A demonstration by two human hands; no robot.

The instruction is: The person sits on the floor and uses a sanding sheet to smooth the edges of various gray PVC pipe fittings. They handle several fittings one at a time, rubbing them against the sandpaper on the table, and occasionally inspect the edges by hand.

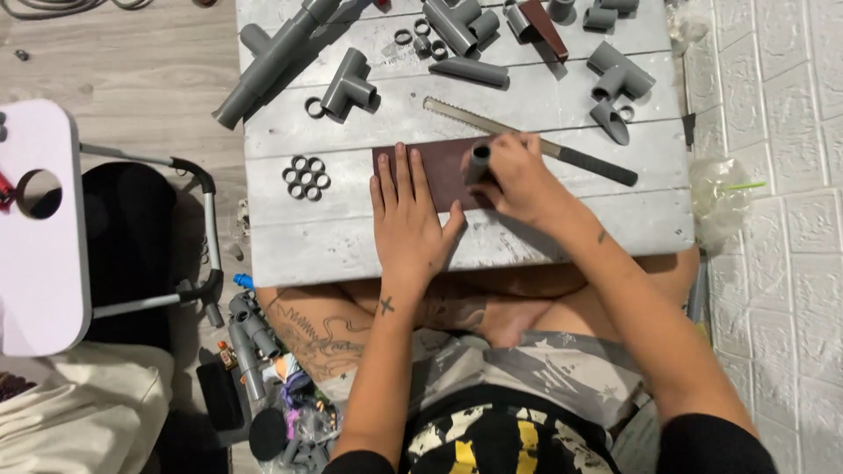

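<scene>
A dark brown sheet of sandpaper lies on the white plank table. My left hand presses flat on the sheet's left part, fingers spread and pointing away from me. My right hand grips a short grey pipe piece held upright with its lower end on the sandpaper. Just beyond my right hand a saw with a black handle lies diagonally on the table.
Grey pipe fittings: a T-piece, a long pipe, an elbow joint, a cluster of cut rings. A white side table and a black chair frame stand at left. More pipe parts lie on the floor.
</scene>
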